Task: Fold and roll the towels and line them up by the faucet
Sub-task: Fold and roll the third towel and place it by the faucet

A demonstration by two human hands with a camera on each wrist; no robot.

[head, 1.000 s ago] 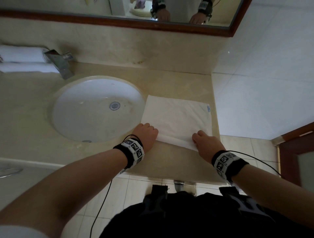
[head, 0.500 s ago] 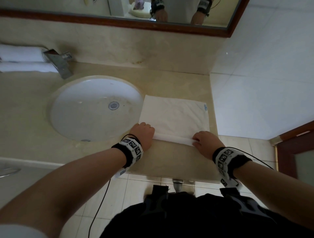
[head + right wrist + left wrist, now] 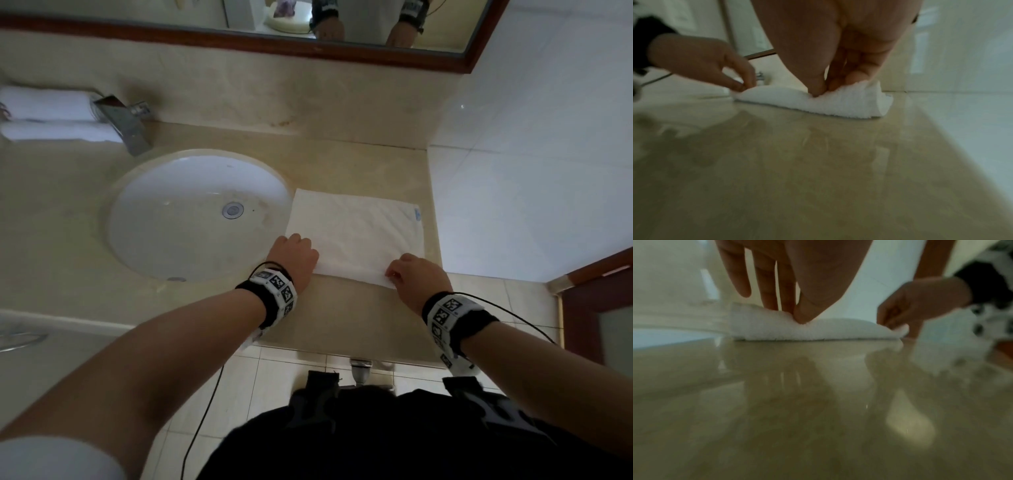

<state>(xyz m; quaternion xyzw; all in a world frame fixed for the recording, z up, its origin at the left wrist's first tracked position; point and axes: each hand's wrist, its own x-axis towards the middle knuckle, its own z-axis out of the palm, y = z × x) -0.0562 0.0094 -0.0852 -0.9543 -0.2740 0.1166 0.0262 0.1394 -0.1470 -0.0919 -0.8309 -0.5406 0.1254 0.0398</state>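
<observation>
— Both hands are on the white towel (image 3: 356, 233). Left hand (image 3: 293, 255) pinches its near edge at the corner by the basin, thumb in front and fingers (image 3: 768, 288) behind; right hand (image 3: 416, 275) pinches the same edge toward the right-hand corner.

— Is the cloth flat?

— Mostly. It lies folded on the worktop (image 3: 342, 315) between the sink (image 3: 198, 212) and the worktop's right edge, but the near edge is curled up and over into the beginning of a roll (the right wrist view shows the lifted lip best, at the towel's end).

— And the finished ones?

— Two rolled towels (image 3: 51, 118) lie side by side at the back left of the worktop, just beside the faucet (image 3: 125, 121) on its left.

— Anything else?

— A small blue tag (image 3: 418, 214) at the towel's far right corner, and the wood-framed mirror (image 3: 342, 20) above the back edge, reflecting both wrists.
</observation>
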